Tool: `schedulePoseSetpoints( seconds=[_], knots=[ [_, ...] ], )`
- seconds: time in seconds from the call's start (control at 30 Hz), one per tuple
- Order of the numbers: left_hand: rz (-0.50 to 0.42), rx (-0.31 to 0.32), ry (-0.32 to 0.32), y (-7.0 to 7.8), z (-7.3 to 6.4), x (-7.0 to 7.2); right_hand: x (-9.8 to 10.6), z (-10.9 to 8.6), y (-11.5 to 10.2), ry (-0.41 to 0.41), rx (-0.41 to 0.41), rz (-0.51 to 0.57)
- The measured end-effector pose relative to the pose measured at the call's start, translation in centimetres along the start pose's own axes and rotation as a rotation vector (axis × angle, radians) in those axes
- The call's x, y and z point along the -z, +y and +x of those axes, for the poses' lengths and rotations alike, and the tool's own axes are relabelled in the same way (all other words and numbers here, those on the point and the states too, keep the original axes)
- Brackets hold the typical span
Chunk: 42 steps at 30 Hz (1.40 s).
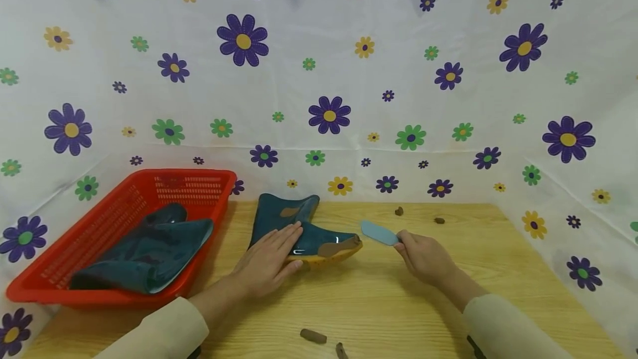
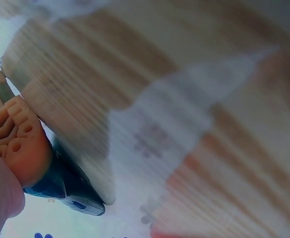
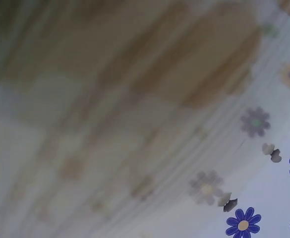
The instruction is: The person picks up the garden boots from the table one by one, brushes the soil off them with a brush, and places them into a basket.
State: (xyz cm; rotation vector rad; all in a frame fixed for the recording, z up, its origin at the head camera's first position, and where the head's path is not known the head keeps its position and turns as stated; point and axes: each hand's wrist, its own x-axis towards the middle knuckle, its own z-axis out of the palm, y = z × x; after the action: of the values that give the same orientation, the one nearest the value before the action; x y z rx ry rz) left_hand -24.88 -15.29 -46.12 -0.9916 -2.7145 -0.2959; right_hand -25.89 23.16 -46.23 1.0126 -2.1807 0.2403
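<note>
A dark teal rubber boot (image 1: 306, 237) with brown mud-like patches and a yellow-orange sole (image 1: 324, 260) lies on its side on the wooden table, toe pointing right. My left hand (image 1: 269, 256) rests on its foot part with straight fingers, the thumb lying along the sole. In the left wrist view the orange tread (image 2: 23, 141) shows beside that hand. Right of the toe, my right hand (image 1: 423, 254) pinches a flat light blue scraper (image 1: 379, 232) between thumb and fingers. The blade points left towards the toe, apart from it. Blurred surfaces fill most of the right wrist view.
A red plastic basket (image 1: 219, 204) stands at the left, holding another dark teal boot (image 1: 149, 248). Brown lumps (image 1: 439, 220) lie at the table's back right, and brown pieces (image 1: 313, 336) near the front edge. A flowered white sheet (image 1: 309, 26) hangs behind and at the sides.
</note>
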Motion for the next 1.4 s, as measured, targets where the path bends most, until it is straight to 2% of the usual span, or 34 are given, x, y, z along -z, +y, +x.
schedulePoseSetpoints(
  seconds=[0.17,0.27,0.53,0.77,0.9,1.03,1.17,1.3,1.4],
  knots=[
    [0.009,-0.022,0.023,-0.2,0.0,0.0,0.1,0.1,0.0,-0.100,0.017,-0.005],
    [0.008,-0.039,0.043,-0.2,0.0,-0.1,-0.1,0.6,-0.5,-0.124,0.051,-0.030],
    [0.033,-0.020,0.023,-0.3,0.0,0.0,-0.7,1.4,-1.1,-0.099,0.076,-0.051],
    [0.051,-0.003,-0.020,0.1,-0.1,-0.1,-0.5,0.9,0.3,-0.006,0.073,-0.035],
    [0.038,-0.016,0.010,0.1,0.0,0.0,-0.5,1.2,0.6,-0.048,0.108,-0.006],
    [0.059,-0.049,0.059,-0.3,1.1,0.4,-0.1,2.8,0.7,-0.086,0.129,-0.015],
    [0.084,-0.051,0.074,-0.4,1.8,0.7,0.0,3.6,1.0,-0.074,0.127,-0.031],
    [0.060,-0.021,0.019,-0.3,1.2,0.3,-0.2,2.8,1.3,-0.038,0.096,-0.003],
    [0.049,0.007,-0.017,-0.2,0.5,-0.1,-0.7,1.9,1.3,-0.020,0.105,0.018]
  ],
)
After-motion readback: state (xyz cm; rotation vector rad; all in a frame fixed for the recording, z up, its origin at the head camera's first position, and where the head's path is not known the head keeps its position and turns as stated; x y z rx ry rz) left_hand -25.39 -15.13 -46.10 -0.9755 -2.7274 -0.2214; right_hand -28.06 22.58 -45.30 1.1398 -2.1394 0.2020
